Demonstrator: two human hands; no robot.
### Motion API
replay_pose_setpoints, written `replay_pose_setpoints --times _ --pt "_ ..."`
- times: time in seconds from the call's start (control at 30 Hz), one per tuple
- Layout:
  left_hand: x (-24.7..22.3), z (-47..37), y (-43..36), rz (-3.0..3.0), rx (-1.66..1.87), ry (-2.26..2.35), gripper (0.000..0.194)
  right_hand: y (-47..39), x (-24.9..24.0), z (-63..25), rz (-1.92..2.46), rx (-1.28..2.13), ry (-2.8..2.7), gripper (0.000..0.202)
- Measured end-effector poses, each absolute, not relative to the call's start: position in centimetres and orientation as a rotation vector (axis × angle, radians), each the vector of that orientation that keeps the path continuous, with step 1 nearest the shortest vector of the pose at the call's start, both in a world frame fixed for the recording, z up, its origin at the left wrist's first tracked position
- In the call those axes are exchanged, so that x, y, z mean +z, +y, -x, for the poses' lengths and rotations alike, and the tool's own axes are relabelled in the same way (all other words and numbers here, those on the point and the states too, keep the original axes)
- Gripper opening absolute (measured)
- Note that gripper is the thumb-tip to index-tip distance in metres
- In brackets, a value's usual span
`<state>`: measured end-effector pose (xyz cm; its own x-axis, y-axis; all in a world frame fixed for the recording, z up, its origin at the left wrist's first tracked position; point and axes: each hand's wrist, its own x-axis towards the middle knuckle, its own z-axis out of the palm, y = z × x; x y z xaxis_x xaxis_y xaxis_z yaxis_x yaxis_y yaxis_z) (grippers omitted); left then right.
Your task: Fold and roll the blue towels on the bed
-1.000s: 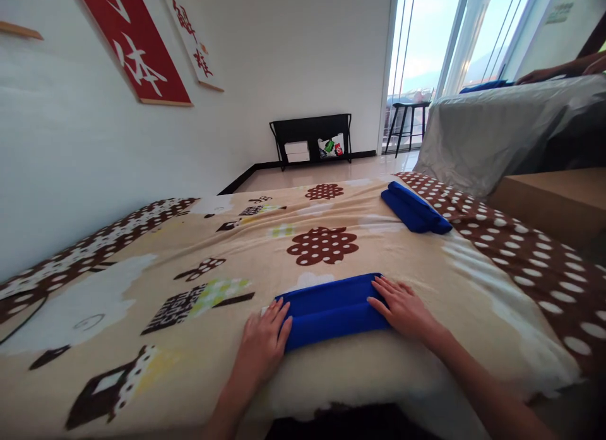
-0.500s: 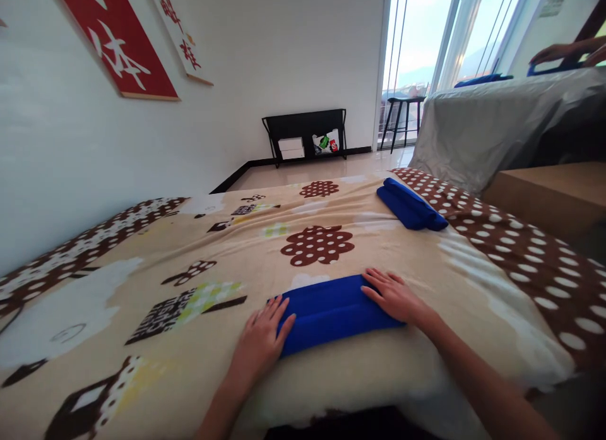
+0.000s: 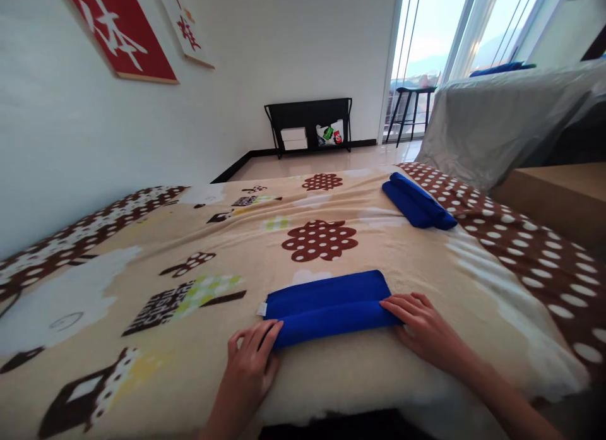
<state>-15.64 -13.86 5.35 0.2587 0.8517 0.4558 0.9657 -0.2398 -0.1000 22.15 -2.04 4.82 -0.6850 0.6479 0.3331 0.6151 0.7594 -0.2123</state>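
A blue folded cloth [image 3: 326, 301] lies lengthwise near the front of the patterned blanket [image 3: 237, 238], with a small white tag [image 3: 261, 309] at its left end. A fold runs along its length, and the near strip is slightly raised. My left hand [image 3: 252, 355] has its fingers curled over the near left corner, thumb tucked below. At the right end, my right hand [image 3: 421, 323] pinches the near corner, fingers on top and thumb beneath. A second folded blue cloth [image 3: 419, 201] rests farther off on the right.
A brown polka-dot border [image 3: 525, 250] edges the blanket. Beyond it stand a cardboard box [image 3: 558, 187] and a plastic-covered surface [image 3: 478, 112] with blue fabric on top. A black rack [image 3: 310, 115] and a stool [image 3: 411, 105] stand at the back.
Both hands have gone from lying flat on the cloth to gripping its near corners, moving toward me. The tag now shows. The other person's hands have left the view.
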Motion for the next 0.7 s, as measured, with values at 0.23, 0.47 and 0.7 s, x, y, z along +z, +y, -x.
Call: replay_pose_setpoints --times 0.23,0.47,0.7 --pt "7.2 15.7 -12.3 2.206 -0.329 -1.909 0.037 -0.9 6.7 -20.8 1.05 0.177 -2.567 0.029" --pt "7.9 9.5 -10.8 2.049 -0.379 -1.861 0.052 -1.9 5.4 -15.2 1.143 -0.082 -2.438 0.043" --pt "6.3 9.7 -10.7 2.332 -0.318 -1.694 0.065 -1.4 5.7 -16.5 0.775 0.178 -2.688 0.061"
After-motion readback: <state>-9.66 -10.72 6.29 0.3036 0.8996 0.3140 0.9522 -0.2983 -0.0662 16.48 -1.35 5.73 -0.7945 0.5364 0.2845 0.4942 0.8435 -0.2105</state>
